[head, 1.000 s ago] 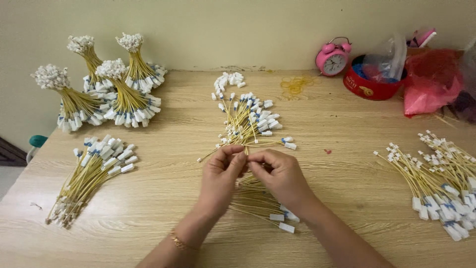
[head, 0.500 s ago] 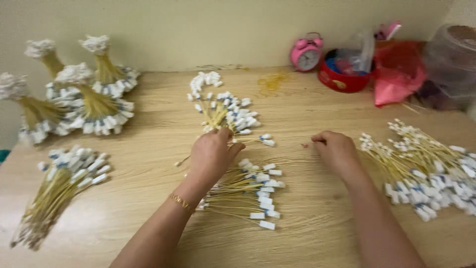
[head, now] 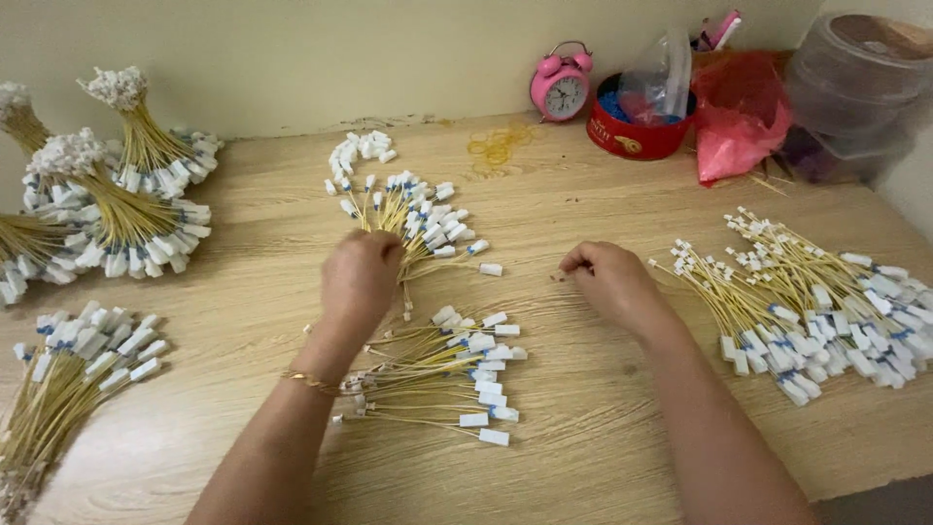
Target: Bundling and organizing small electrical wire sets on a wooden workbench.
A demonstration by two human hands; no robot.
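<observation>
The left hand [head: 360,282] is curled with its fingers pressed together on the near end of the far-middle pile of yellow wires [head: 413,219], whose white connectors with blue marks fan out beyond the knuckles; whether it actually pinches a wire is hidden by the back of the hand. A thin gold bracelet [head: 309,381] sits on that wrist. The right hand [head: 607,282] rests on the wooden surface [head: 583,194] with its fingertips drawn together at the left, pinching something too small to tell. Just near of and between both hands lies a loose fan of wires [head: 442,374], connectors pointing right. To the right of the right hand spreads a large heap of wires [head: 826,301], well within reach but not touched. At the near left edge lies another laid-out batch [head: 68,374], and at the far left stand tied bundles [head: 117,209] flared like sheaves. Along the far wall are a pink alarm clock [head: 561,89], a scatter of yellow rubber bands [head: 498,148], a red round tin [head: 637,136], a red plastic bag [head: 743,112] and a clear plastic container [head: 855,83]
</observation>
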